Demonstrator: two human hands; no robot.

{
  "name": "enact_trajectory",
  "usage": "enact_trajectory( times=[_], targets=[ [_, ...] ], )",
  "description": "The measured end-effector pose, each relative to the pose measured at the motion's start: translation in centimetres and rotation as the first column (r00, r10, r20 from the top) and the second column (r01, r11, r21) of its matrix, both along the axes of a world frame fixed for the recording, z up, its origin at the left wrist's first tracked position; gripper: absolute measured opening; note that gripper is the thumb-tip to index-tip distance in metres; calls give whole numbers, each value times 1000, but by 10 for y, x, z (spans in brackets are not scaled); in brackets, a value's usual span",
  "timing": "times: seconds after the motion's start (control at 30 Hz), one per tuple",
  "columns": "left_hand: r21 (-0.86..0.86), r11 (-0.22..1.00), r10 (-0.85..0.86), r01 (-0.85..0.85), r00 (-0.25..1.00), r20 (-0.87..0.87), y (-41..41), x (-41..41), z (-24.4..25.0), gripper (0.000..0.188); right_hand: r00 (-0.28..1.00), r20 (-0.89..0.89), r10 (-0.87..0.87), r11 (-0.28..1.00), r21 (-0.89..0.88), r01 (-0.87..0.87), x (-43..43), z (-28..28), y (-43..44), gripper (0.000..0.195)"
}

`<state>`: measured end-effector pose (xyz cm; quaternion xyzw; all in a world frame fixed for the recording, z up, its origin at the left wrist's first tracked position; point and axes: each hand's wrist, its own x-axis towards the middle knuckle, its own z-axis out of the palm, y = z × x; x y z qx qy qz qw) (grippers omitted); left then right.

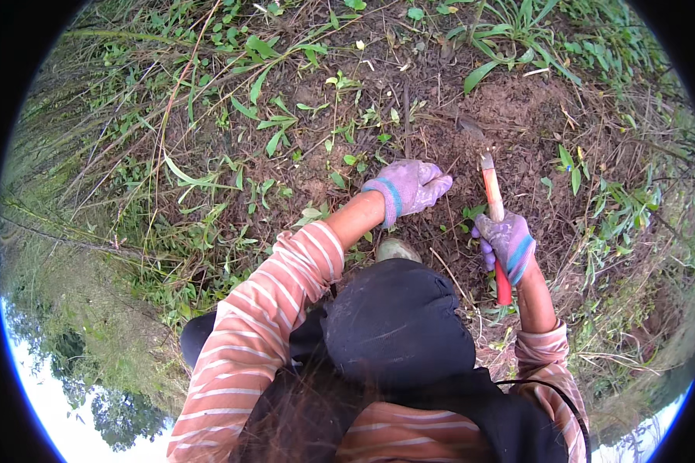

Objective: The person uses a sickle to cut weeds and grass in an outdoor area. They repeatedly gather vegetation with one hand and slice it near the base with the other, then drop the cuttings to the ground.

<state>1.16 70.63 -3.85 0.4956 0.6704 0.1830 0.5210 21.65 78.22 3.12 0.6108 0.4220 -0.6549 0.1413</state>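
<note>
My right hand (505, 243), in a soiled purple knit glove with a blue band, grips the red and pale handle of a hand tool (491, 185). The handle's butt sticks out below the fist. A metal socket tops the handle, and its working end blends into the brown soil (515, 110). To the left, my left hand (411, 188) wears a matching glove and is low over the ground. Its fingers are drawn together towards the thumb. Thin stems lie near the fingertips, but whether any is pinched there I cannot tell.
My dark-trousered knee (399, 324) juts up between my arms, with a shoe tip (398, 250) just beyond it. Long grass (98, 133) leans in from the left. A leafy grass clump (512, 37) grows ahead on the right. A dark cord (562, 399) loops beside my right sleeve.
</note>
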Motion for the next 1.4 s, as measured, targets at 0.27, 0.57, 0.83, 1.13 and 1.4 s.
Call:
enact_trajectory(
  times=[0.27, 0.57, 0.83, 1.13, 1.4],
  targets=[
    [322, 934, 135, -156, 987, 87, -34, -17, 6, 36, 961, -34, -275, 884, 383, 267, 49, 47, -33, 21],
    [-146, 987, -154, 62, 589, -793, -17, -89, 36, 59, 980, -188, -64, 988, 124, 88, -16, 7, -47, 24],
    [-173, 985, -136, 13, 679, -721, -20, -125, 38, 28, 980, -198, -19, 986, 156, 50, 46, -47, -96, 30],
    [407, 911, 381, -72, 529, -758, -21, -171, 59, 37, 911, -403, -86, 992, 45, 114, -72, -9, -29, 27],
    [-50, 998, -53, 26, 180, -982, 24, -206, 51, 77, 897, -424, 128, 991, 27, -128, -200, -42, 7, 28]
  ],
)
